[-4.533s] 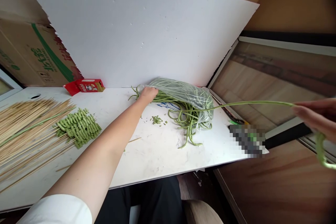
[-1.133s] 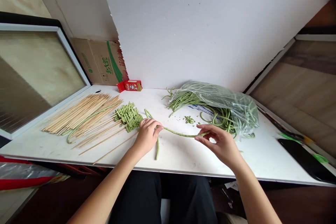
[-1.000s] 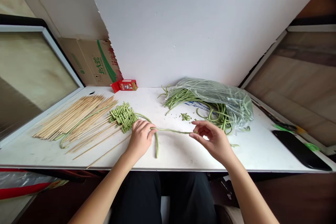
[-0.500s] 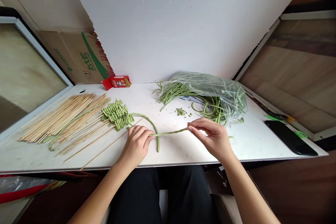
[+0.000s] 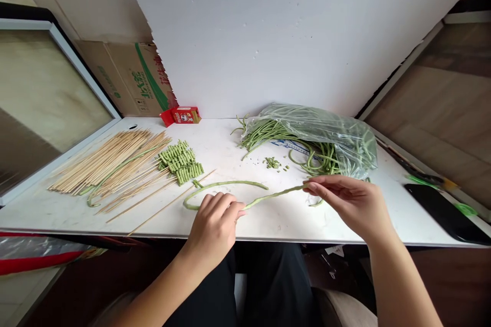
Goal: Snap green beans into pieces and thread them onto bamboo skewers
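Where the long bean (image 5: 276, 195) lies: on the worktop (image 5: 268, 222), near its front edge, held at two places.
Long axis: the held stretch runs left to right, slanting away from the front edge toward the right.
Left hand (image 5: 217, 222): thumb and forefinger pinch the bean at the front edge.
Right hand (image 5: 353, 202): fingertips pinch the bean's far end; the other fingers are loose.
Loop: left of the left hand, a green length curves back toward the worktop's middle. It is probably the same bean, but the join is hidden under the fingers.
Cut pieces (image 5: 180, 161): just beyond the loop, beside the skewers (image 5: 111, 163) that spread toward the left edge.
Bag of beans (image 5: 326, 135): back right, just beyond the right hand.
Phone (image 5: 441, 207): at the right edge.
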The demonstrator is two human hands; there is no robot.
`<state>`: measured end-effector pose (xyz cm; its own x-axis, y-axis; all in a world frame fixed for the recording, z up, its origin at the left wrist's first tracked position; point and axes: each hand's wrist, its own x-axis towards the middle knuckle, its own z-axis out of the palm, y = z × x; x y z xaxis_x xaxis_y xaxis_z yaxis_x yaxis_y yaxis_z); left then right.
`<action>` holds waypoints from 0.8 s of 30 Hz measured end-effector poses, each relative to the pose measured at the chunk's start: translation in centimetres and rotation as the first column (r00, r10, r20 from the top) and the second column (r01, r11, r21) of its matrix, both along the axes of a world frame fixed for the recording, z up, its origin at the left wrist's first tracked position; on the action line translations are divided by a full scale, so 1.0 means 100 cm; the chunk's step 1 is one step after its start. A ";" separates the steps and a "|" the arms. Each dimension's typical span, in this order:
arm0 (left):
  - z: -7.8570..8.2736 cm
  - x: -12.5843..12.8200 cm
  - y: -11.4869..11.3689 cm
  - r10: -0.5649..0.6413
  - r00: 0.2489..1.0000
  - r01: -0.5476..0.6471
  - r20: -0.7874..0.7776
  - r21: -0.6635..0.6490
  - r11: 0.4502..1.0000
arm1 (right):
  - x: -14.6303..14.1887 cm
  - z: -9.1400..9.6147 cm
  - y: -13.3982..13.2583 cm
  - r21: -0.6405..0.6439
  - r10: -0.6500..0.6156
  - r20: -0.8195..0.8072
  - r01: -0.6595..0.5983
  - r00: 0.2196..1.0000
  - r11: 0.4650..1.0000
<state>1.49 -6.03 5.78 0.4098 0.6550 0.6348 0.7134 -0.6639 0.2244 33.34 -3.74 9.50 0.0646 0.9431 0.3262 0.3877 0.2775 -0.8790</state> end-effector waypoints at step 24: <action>-0.007 0.039 -0.020 0.050 0.992 0.005 0.117 -0.425 0.905 | -0.070 -0.044 0.009 -0.284 0.398 -0.318 -0.487 0.860 0.826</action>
